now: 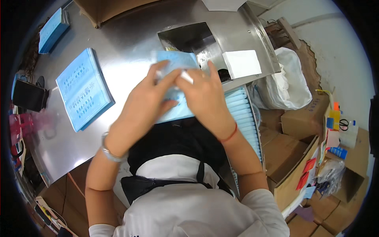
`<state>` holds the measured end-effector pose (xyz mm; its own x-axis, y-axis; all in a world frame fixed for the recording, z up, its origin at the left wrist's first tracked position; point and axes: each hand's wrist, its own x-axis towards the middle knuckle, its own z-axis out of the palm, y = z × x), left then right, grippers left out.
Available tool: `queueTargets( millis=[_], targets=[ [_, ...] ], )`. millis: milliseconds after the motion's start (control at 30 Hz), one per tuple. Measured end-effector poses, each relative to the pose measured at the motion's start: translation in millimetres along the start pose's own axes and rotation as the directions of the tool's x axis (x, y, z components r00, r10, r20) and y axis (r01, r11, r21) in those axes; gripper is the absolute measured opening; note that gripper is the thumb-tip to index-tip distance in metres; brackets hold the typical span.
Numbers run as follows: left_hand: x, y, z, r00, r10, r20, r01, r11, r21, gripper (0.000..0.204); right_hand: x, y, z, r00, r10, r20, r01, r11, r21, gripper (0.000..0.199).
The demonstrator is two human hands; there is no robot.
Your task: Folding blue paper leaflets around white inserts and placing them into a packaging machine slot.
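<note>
Nearest the body, both hands meet over the front edge of the brushed steel worktable point(130, 47), and everything else is placed from that table. The left hand point(144, 100), with a metal watch on its wrist, is closed with curled fingers round the near left edge of a thin pale blue plastic packet point(179, 63). The right hand point(205, 94), with a red cord at its wrist, pinches the packet's top between thumb and fingers, where a small white piece point(186, 76) shows at the fingertips. What that piece is cannot be told. The packet is held just above the table's near edge, in front of a square opening in the steel point(189, 37).

Along the table's right side, a row of light blue flat packets point(244, 114) stands on edge in a long tray, which suggests many are already handled. On the table's left half lies a stack of blue printed sheets point(83, 89), with a second, smaller blue stack point(53, 29) at its far left corner, so some supply seems left to go through. A white square pad point(241, 63) sits by the opening. Beyond the table's right edge lie a white plastic sack point(290, 81) and brown cardboard boxes point(304, 118).
</note>
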<state>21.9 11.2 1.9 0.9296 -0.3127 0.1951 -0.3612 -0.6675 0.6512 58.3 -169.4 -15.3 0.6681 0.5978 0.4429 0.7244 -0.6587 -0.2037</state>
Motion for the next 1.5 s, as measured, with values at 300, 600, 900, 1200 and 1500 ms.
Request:
queueTargets(
  millis=[300, 600, 900, 1200, 1500],
  targets=[
    [-50, -18, -30, 0.745, -0.441, -0.501, 0.448, 0.887, -0.115, 0.044, 11, 31, -5, 0.857, 0.461, -0.232, -0.419, 0.884, 0.209, 0.009],
    [-52, -54, -46, 0.873, -0.045, -0.486, 0.349, 0.752, 0.559, 0.018, -14, 60, -8, 0.896, 0.358, -0.261, -0.428, 0.854, -0.295, 0.02],
    [-29, 3, 22, 0.987, -0.014, -0.157, 0.049, 0.974, 0.223, 0.035, -16, 39, -55, 0.922, 0.155, -0.355, -0.172, 0.985, -0.017, 0.036],
    [-43, 0, 9, 0.955, -0.057, -0.291, 0.145, 0.945, 0.293, 0.035, 20, -21, 26, 0.995, -0.099, 0.015, 0.097, 0.987, 0.127, 0.023],
    [-34, 0, 10, 0.998, 0.057, -0.033, -0.042, 0.934, 0.356, 0.043, 184, 204, -2, 0.954, 0.082, -0.287, -0.217, 0.851, -0.478, 0.034]
  ],
)
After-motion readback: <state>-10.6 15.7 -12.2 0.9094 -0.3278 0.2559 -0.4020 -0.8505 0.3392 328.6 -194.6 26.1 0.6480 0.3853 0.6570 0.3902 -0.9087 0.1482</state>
